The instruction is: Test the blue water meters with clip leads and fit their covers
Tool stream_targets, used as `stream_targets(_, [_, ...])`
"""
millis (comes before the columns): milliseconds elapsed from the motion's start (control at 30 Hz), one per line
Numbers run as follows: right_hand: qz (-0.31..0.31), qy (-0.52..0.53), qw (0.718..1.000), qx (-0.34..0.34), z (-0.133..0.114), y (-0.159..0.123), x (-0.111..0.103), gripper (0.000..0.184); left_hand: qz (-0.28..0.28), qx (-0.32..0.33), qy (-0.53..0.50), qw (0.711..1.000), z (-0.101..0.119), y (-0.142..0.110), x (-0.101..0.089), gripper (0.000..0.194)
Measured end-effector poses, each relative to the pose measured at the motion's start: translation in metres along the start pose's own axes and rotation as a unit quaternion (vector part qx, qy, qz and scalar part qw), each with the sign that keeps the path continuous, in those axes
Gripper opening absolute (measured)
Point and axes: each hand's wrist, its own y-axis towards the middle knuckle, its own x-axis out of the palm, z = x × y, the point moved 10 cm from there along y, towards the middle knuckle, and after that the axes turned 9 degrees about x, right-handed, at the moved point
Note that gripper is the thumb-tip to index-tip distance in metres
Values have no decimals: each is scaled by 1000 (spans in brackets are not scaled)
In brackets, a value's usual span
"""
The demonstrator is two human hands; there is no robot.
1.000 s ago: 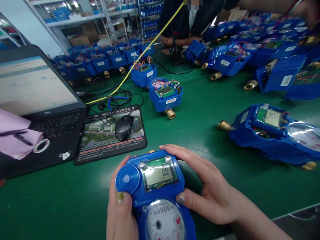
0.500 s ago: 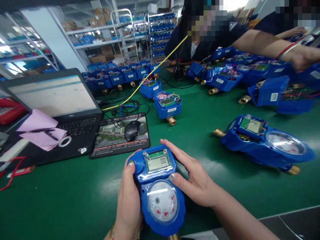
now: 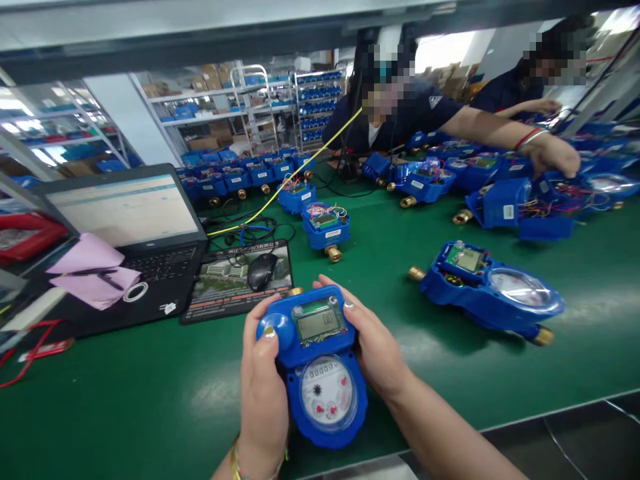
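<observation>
A blue water meter point(image 3: 327, 390) with a small LCD screen and a round dial is held between my two hands over the green table's front part. My left hand point(image 3: 265, 387) wraps its left side, thumb on the round blue knob beside the screen. Along the right side, my right hand point(image 3: 377, 347) grips it with the thumb near the screen's corner. A brass fitting shows at the meter's far end. To the right lies another blue water meter point(image 3: 490, 287) on its side, its screen and dial facing up.
An open laptop point(image 3: 125, 233) with pink paper on it stands at left, beside a mouse point(image 3: 263, 271) on a printed mat point(image 3: 215, 293). Several open blue meters with wires line the table's point(image 3: 200, 393) far side. A co-worker's arm point(image 3: 490, 127) reaches across at right.
My view has tilted up, showing an overhead beam. My right thumb has moved from below the screen to its right corner. The co-worker's hand has come over the wired meters at right.
</observation>
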Motion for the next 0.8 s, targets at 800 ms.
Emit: stream_targets(800, [-74,-162,977,-119,-50,-53,11,50,-47,240,132,961,67,-32,12,35])
